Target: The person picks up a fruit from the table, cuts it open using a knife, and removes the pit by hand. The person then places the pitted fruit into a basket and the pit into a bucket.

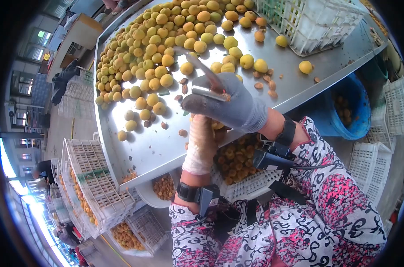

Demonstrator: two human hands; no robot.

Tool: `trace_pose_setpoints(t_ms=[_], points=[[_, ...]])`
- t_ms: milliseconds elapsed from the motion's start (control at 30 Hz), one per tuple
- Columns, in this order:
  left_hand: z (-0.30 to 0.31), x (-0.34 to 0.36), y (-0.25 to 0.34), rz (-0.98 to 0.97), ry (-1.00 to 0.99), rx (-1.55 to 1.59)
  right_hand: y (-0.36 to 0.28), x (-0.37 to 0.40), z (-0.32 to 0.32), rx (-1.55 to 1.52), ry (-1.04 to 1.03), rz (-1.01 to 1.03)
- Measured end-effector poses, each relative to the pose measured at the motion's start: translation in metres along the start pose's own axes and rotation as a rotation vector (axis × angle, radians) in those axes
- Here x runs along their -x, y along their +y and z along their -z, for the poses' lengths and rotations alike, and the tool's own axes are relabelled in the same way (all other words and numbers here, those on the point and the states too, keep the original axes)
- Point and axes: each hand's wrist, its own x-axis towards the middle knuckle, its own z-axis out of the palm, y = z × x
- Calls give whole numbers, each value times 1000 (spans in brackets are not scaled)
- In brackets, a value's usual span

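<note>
Yellow fruits [139,73] lie loose at the left and far side of the metal table [144,153], probably for easy reach. The left hand [201,144] has its fingers mostly hidden, so its grip cannot be told; just right, the right hand [237,102] closes on a metal tool [208,92], thumb against it, likely for control.

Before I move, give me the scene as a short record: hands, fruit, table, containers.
right hand: gray glove, gripping a tool with a metal part
left hand: light glove, close below the right; contents hidden
fruit: yellow to green, massed toward the far left
table: metal, raised rim
white crate: on table, far right
blue bucket: beyond table's right edge, holds fruit
</note>
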Motion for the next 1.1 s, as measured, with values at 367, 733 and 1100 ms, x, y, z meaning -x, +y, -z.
trace_pose_setpoints(t_ms=[367, 733, 1100], points=[[9, -2, -12, -40, -226, 72, -2, -8, 15, -711, 173, -626], [13, -1, -11, 67, -448, 167, 0, -6, 18, -754, 185, -600], [36, -6, -16, 78, -593, 225, 17, 3, 14, -999, 186, -661]])
